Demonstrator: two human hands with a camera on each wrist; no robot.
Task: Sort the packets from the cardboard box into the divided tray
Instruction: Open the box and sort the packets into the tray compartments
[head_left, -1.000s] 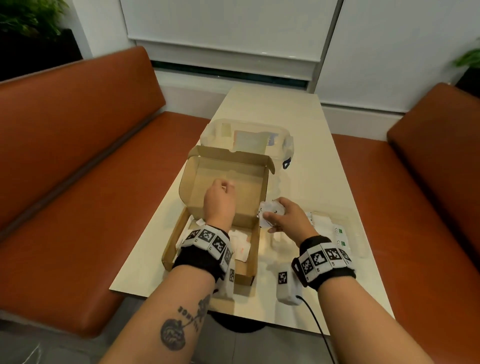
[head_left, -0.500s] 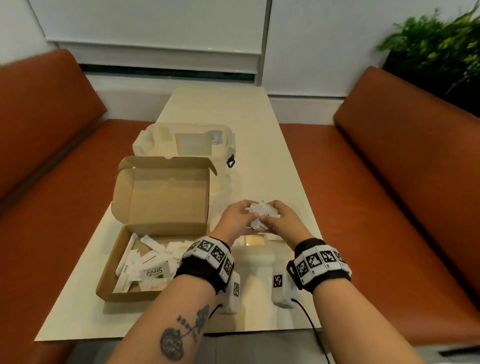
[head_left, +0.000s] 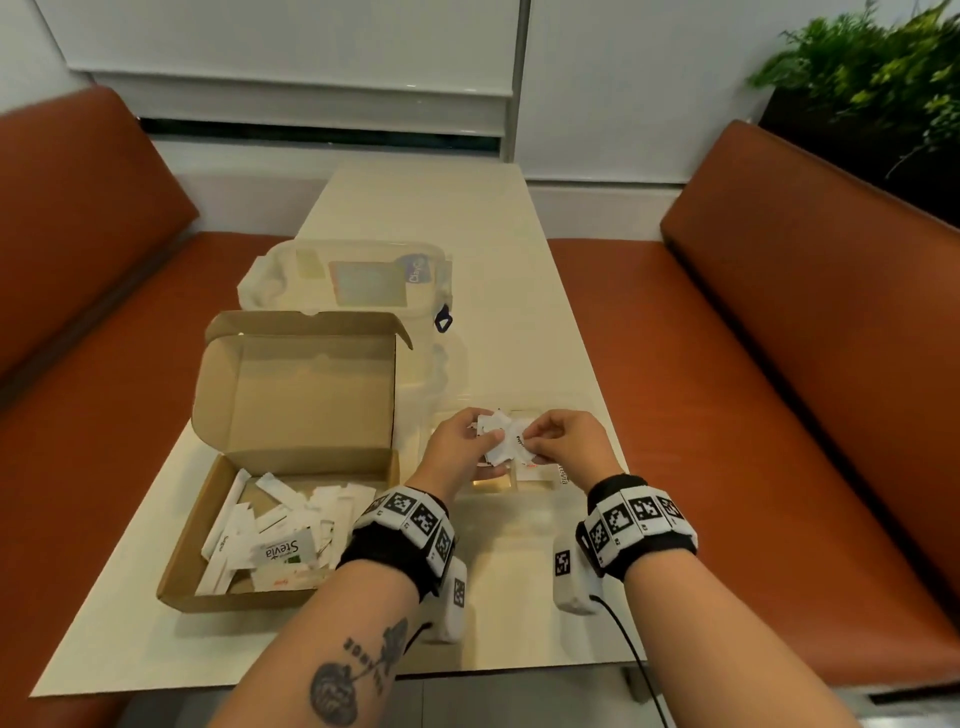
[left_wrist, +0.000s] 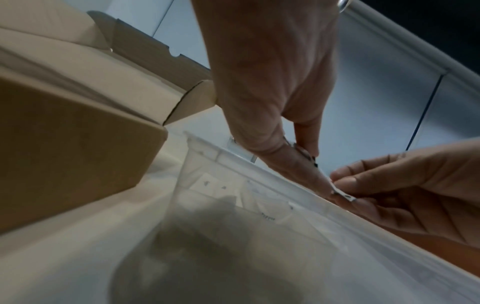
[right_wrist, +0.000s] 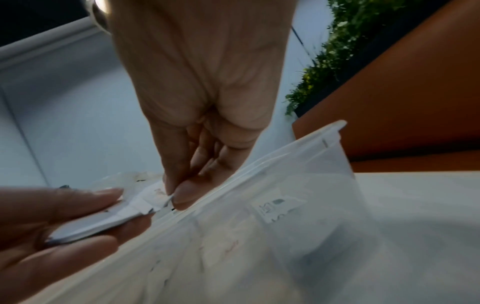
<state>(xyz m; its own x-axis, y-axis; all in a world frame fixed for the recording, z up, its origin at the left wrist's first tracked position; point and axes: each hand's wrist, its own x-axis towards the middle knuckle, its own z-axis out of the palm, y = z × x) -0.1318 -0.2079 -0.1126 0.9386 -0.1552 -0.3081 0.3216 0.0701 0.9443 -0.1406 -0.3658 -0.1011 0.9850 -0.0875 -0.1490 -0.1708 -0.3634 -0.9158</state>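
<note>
An open cardboard box (head_left: 291, 519) at the left holds several white packets (head_left: 275, 545), one marked Stevia. To its right stands the clear divided tray (head_left: 566, 499), with a few packets in its compartments (right_wrist: 278, 205). Just above the tray, my left hand (head_left: 483, 436) holds a small bunch of white packets (head_left: 501, 441) between thumb and fingers. My right hand (head_left: 530, 441) pinches one packet of that bunch (right_wrist: 158, 195) by its edge. In the left wrist view the left hand (left_wrist: 306, 158) grips the bunch over the tray's rim (left_wrist: 233, 156).
A clear plastic lid (head_left: 353, 280) with a label lies behind the box on the cream table (head_left: 441, 208). The box's raised flap (head_left: 296, 384) stands left of the hands. Orange benches (head_left: 779, 364) flank the table and a plant (head_left: 872, 78) is at back right.
My left hand has come out of the cardboard box and joined the right hand over the tray. Both now hold the bunch of packets. The head view has swung right.
</note>
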